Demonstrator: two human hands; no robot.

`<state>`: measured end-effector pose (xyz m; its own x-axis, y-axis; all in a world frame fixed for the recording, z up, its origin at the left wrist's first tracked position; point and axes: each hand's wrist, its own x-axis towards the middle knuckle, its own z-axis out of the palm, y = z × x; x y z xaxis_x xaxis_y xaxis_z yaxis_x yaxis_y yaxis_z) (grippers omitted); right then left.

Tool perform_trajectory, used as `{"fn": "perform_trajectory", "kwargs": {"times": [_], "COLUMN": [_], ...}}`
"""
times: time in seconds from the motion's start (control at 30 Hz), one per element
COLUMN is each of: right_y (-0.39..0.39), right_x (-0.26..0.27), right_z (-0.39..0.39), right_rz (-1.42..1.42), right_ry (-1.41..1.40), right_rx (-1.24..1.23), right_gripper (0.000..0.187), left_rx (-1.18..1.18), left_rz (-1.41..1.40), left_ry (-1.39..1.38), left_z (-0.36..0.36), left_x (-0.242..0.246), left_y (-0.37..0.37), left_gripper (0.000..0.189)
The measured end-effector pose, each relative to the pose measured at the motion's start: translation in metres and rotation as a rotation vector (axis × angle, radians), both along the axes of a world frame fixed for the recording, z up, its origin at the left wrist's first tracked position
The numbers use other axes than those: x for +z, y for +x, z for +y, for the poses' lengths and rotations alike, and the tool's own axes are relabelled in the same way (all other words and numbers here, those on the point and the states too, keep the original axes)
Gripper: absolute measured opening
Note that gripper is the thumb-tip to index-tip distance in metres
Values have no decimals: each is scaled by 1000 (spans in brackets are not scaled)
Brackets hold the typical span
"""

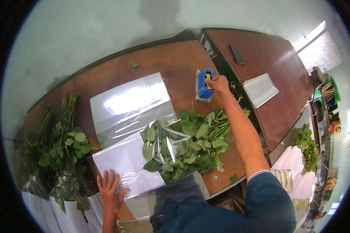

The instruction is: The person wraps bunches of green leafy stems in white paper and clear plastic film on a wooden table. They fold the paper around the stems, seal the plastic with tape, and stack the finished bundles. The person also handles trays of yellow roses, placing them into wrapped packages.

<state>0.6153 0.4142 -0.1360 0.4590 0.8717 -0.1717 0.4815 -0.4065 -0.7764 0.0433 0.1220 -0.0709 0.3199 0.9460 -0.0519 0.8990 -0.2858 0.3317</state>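
Observation:
My left hand [109, 186] lies palm down, fingers spread, at the left edge of ribbed white wrapping paper [119, 163]. This paper and clear film surround one end of a bunch of leafy green stems [195, 131], and its flower heads are hidden. The bare stem ends point right, under my right forearm. Farther off, my right hand [218, 84] has its fingers closed at the side of a blue tape dispenser [206, 90] with a yellow core. Whether a strip of tape is between the fingertips cannot be seen. Clear plastic sheets [131, 102] lie beneath and beyond the bunch.
Wrapped leafy bunches [64, 174] stand at the table's left end. Across a gap on the right, a second table [280, 113] holds a dark phone-like object [236, 54] and folded clear sleeves [261, 89]. More wrapped bunches [291, 174] sit at the right.

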Motion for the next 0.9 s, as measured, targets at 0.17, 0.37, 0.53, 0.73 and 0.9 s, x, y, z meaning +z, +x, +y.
{"fn": "perform_trajectory", "kwargs": {"times": [0.17,0.37,0.53,0.73,0.9], "right_y": [-29,-49,-20,-43,-227], "right_x": [16,-29,-50,26,86], "right_z": [-89,-127,-91,-111,-205], "right_rz": [595,647,-56,-43,677], "right_ry": [137,95,-123,11,62], "right_rx": [-85,-322,-78,75,312], "right_gripper": [23,19,16,24,20], "left_rx": [3,27,26,40,46], "left_rz": [48,-23,-30,-111,-130], "left_ry": [-65,-86,-21,68,78], "left_z": [-1,1,3,1,-1], "left_x": [0,4,9,4,1], "left_y": [-3,-2,3,-4,-10], "left_gripper": [69,67,66,64,59]}}
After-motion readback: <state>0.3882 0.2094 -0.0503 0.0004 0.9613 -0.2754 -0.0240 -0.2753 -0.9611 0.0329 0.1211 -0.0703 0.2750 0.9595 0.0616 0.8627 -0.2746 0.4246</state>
